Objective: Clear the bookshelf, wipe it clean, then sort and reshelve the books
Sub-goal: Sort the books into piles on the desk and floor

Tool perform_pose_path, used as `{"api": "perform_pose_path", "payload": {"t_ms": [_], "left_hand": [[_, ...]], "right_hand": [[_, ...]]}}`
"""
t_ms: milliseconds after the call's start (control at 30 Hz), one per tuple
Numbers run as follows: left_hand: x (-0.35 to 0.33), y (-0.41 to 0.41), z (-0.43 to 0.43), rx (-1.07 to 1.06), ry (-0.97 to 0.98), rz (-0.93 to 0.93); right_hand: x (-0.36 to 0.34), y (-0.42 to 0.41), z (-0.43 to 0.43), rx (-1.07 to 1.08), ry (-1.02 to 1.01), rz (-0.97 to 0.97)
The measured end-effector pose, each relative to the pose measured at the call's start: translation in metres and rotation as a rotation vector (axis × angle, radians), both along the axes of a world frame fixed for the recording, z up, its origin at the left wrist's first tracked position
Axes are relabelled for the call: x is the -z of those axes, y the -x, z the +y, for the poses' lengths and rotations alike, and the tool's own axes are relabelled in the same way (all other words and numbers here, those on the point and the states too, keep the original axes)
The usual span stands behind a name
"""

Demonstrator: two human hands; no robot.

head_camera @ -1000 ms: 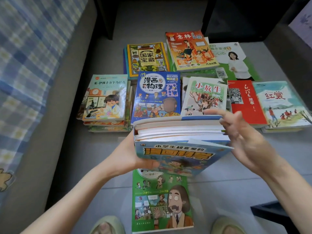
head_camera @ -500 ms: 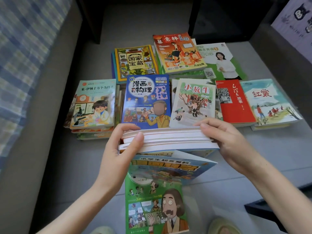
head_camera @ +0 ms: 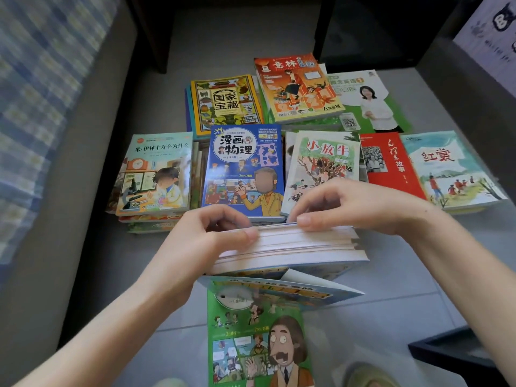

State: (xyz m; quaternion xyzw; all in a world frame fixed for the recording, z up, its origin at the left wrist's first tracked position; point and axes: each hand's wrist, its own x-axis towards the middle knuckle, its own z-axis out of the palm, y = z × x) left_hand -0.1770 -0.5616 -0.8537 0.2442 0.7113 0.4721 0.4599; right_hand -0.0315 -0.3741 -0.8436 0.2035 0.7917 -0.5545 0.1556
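Books in a thick stack [head_camera: 293, 247] are held just in front of the blue comic book [head_camera: 245, 169], which lies face up on the tiled floor [head_camera: 391, 275]. Both hands are clamped on the stack. The left hand [head_camera: 206, 241] grips its left end, thumb across the page edges. The right hand [head_camera: 349, 205] curls over the top edge, thumb pressed on the pages. A pale blue cover [head_camera: 279, 291] hangs loose from the stack's underside.

Nearer than the blue comic book, under the stack, lies a green comic book [head_camera: 257, 336]. Left of the blue one is a pile topped by a cover with a child at a microscope [head_camera: 156, 174]. Right of it are a tree-cover book [head_camera: 324, 163], a red book [head_camera: 391, 166] and a teal book [head_camera: 449, 169], side by side. Beyond it are a yellow book [head_camera: 226, 103], an orange magazine [head_camera: 296, 85] and a green-and-white book [head_camera: 368, 101]. Far left of it runs checked fabric [head_camera: 42, 93].
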Motion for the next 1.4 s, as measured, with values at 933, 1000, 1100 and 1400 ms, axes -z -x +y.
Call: {"api": "perform_pose_path", "payload": {"t_ms": [933,1000,1100,1400], "left_hand": [[0.058,-0.012,-0.041,0.016,-0.439,-0.001],[0.059,-0.013,-0.043,0.069,-0.440,0.082],[0.068,-0.012,-0.043,0.044,-0.379,0.208],[0.095,-0.013,-0.024,-0.097,-0.334,0.139]], "right_hand": [[0.062,-0.030,-0.094,1.260,0.775,0.578],[0.065,-0.021,-0.091,1.348,0.724,0.626],[0.072,-0.015,-0.082,1.373,0.664,0.632],[0.064,-0.053,-0.067,0.937,0.747,0.556]]}}
